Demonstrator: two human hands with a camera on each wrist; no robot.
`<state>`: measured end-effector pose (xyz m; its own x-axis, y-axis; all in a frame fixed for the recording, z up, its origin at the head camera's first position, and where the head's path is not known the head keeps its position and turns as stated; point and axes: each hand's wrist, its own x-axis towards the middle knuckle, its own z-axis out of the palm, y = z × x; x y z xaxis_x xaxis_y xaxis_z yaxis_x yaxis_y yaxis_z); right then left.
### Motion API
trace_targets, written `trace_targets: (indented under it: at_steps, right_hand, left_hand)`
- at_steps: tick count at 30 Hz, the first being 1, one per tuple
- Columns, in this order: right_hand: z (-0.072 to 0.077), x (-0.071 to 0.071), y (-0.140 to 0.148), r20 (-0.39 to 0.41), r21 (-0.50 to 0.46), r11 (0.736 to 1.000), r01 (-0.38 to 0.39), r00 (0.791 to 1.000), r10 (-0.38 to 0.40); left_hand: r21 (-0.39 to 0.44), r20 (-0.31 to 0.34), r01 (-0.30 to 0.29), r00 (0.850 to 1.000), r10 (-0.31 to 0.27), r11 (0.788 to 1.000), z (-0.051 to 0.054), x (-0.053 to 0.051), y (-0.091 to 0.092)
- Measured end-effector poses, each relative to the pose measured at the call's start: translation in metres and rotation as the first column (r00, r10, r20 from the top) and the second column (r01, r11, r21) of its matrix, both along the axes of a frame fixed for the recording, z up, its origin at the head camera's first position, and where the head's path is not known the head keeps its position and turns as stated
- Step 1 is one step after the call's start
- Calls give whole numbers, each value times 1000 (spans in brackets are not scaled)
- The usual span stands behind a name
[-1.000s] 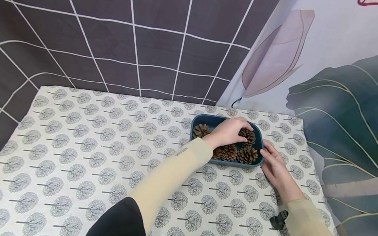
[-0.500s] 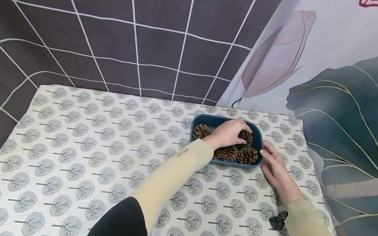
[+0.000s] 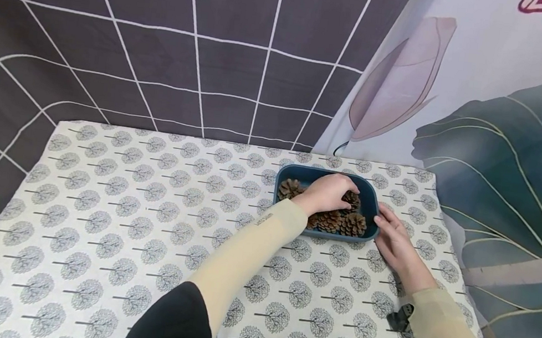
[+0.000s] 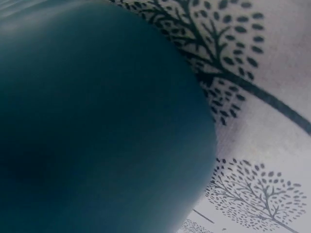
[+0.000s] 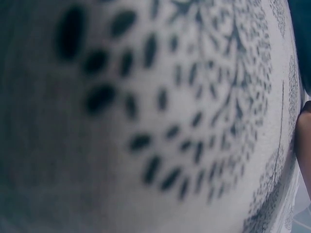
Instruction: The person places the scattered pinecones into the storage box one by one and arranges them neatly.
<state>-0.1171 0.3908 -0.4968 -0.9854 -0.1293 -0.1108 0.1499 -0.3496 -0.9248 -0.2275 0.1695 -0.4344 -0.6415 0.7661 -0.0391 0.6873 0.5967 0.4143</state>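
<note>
In the head view a dark blue rectangular tub (image 3: 307, 171) with rounded corners stands at the back right of the table, holding several brown pine cones. My left hand (image 3: 327, 192) reaches over its near rim and grips a pine cone (image 3: 351, 201) in the right part, partly hidden by thumb and fingers. Just in front sits another pine cone (image 3: 353, 224); one more pine cone (image 3: 291, 189) lies at the left end. My right hand (image 3: 395, 236) rests against the tub's right end, fingers fairly straight. The tub's blue wall (image 4: 107, 116) fills much of the left wrist view.
A white cloth with printed trees (image 3: 153, 233) covers the table. Near the right sleeve lies a small black object (image 3: 399, 317). Behind the table hangs a dark gridded curtain (image 3: 163, 56); a leaf-patterned sheet (image 3: 512, 163) hangs at the right.
My left hand and the pine cone in it have shifted slightly toward the near left. The front-right pine cone now sits a little further left. My right hand stays at the tub's end.
</note>
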Motion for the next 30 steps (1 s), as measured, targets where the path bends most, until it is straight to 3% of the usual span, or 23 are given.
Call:
trace_targets:
  at_steps: [17,25,30]
  right_hand:
    - [-1,0,1,-13,-14,1000,-12,1000,11]
    - [0,1,1,6,32,999,-9,1000,8]
    - [0,1,0,7,-1,1000,-3,1000,3]
  left_hand:
    - [22,37,5,999,-6,1000,-3,0,-1]
    - [105,38,4,999,-8,994,0,-1,-8]
    - [147,38,2,999,-8,989,3,-3,-16]
